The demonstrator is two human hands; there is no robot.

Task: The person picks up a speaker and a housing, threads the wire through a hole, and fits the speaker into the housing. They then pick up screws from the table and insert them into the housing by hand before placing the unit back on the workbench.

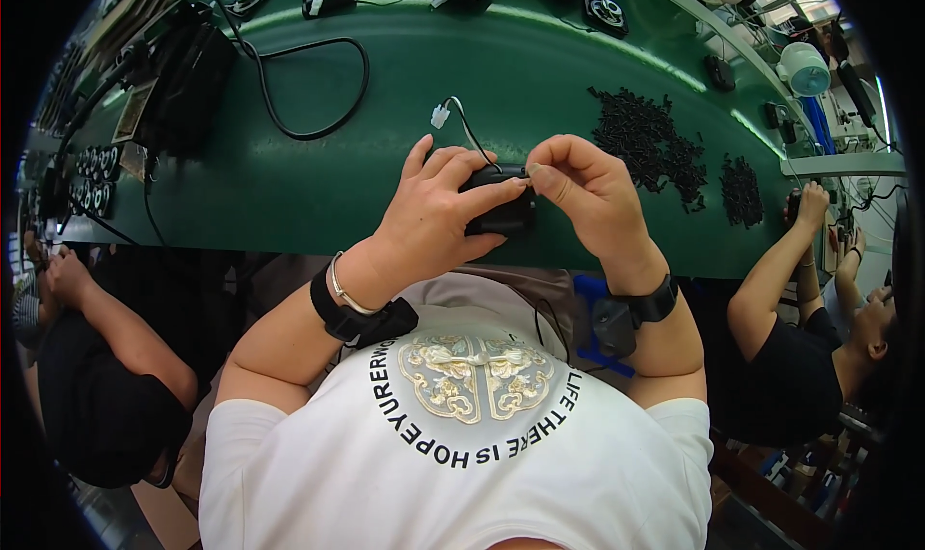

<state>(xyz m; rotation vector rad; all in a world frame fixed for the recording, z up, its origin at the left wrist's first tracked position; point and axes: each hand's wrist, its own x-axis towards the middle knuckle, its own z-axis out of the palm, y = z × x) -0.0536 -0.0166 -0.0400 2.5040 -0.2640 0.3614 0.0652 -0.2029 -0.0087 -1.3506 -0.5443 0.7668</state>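
- Housing [505,219], small and black, sits near the front edge of the green bench [289,194] under my left hand [434,203], its fingers spread over the top and the thumb along the near side
- Thumb and fingertips of my right hand [593,189] pinch together at the housing's right corner, just beside my left index tip; what they pinch is too small for me to tell
- If my left hold loosens, I think the housing could twist under the right hand's push
- Anything that tiny might slip out of my pinch, or go over the near edge
- The thin lead [469,131] with its white plug [439,117] runs close by my left fingers, so shifting them could tug it
- Black pieces lie loose in a large heap [646,145] and a smaller heap [741,192], no tray visible around either; a careless right sleeve or forearm could mix them
- What the housing contains is hidden from me
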